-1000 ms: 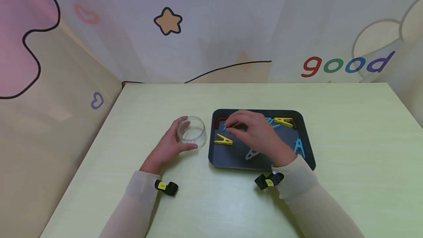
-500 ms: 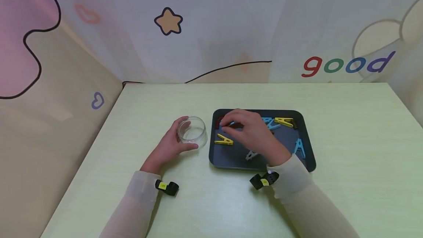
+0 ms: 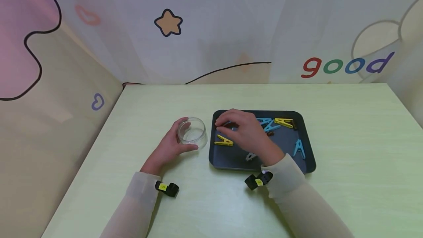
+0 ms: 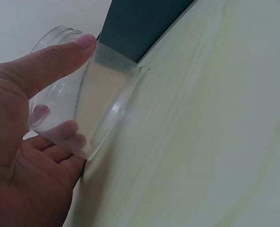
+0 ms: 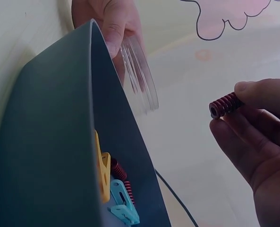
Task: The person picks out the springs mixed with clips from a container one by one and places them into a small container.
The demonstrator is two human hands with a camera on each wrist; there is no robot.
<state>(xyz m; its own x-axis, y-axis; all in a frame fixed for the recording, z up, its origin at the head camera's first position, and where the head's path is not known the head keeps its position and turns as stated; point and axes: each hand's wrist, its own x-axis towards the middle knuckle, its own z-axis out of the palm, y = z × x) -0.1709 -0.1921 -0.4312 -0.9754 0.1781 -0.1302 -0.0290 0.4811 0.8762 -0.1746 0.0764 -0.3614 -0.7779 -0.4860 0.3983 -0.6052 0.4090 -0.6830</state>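
Pale green worktop (image 3: pixel 205 208), the largest surface, carries a shallow dark tray (image 3: pixel 224 159) just right of a clear jar (image 3: pixel 191 132). Right hand (image 3: pixel 244 133): held over the tray's left rear part, thumb and fingertips pinching a short red spring (image 5: pixel 224 105); the head view largely hides this spring, but the right wrist view shows it with one end projecting from the grip. Left hand (image 3: pixel 168 146): thumb and fingers curved round the jar, which is mouth upward beside the tray. A loose hold or a knock against the tray's rim could tip the jar.

Clips lie scattered in the tray: a yellow clip (image 3: pixel 228 142) at left, a blue clip (image 3: pixel 299 143) at right, and a grey clip (image 3: pixel 250 156) partly covered by the right hand. A lowered wrist might push the grey clip aside.

Smallest are the springs, including loose red springs (image 5: pixel 118 169) against the tray's wall. The pinched spring, being round and held by fingertips alone, could twist, slip and roll away if pressure is uneven.
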